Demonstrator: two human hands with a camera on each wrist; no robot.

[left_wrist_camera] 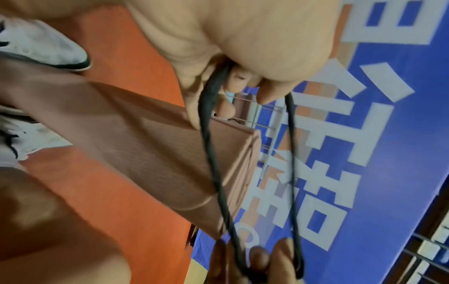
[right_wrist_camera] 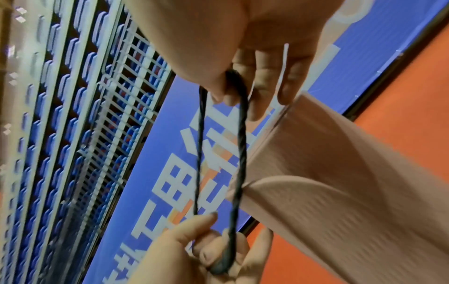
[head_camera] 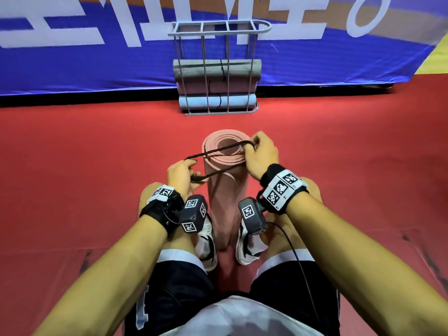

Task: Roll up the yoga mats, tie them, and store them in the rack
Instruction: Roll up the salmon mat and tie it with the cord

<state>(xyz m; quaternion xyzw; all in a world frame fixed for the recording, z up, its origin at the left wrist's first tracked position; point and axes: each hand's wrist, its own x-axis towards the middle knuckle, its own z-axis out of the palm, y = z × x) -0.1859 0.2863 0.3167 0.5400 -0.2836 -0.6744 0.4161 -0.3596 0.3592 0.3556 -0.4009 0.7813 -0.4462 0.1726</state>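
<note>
A: State the position of the rolled pink mat (head_camera: pixel 224 190).

B: It stands upright on the red floor (head_camera: pixel 72 166), between the person's two white shoes (head_camera: pixel 206 243), its spiral end facing up. It is near the person and well apart from the rack.

A: Hand status?

B: The left hand (head_camera: pixel 180 174) has its fingers curled round one end of a black cord loop (head_camera: pixel 218 151), to the left of the mat. The right hand (head_camera: pixel 260 154) pinches the other end of the loop at the right edge of the mat's top. The loop is drawn between both hands, one strand across the top of the roll, the other across its near side.

A: Wrist views?

B: The left wrist view shows two cord strands (left_wrist_camera: pixel 290 153) running from the curled fingers (left_wrist_camera: pixel 243 84) toward the other hand. The right wrist view shows the same loop (right_wrist_camera: pixel 240 153) beside the mat (right_wrist_camera: pixel 340 173).

A: Contents of the rack (head_camera: pixel 218 30)?

B: The grey wire rack stands far, against the blue banner (head_camera: pixel 72 57). It holds three rolled mats stacked horizontally: grey mat (head_camera: pixel 194 66) on top, dusky pink mat (head_camera: pixel 237 87) in the middle, light blue mat (head_camera: pixel 237 101) at the bottom. Each carries a black tie
</note>
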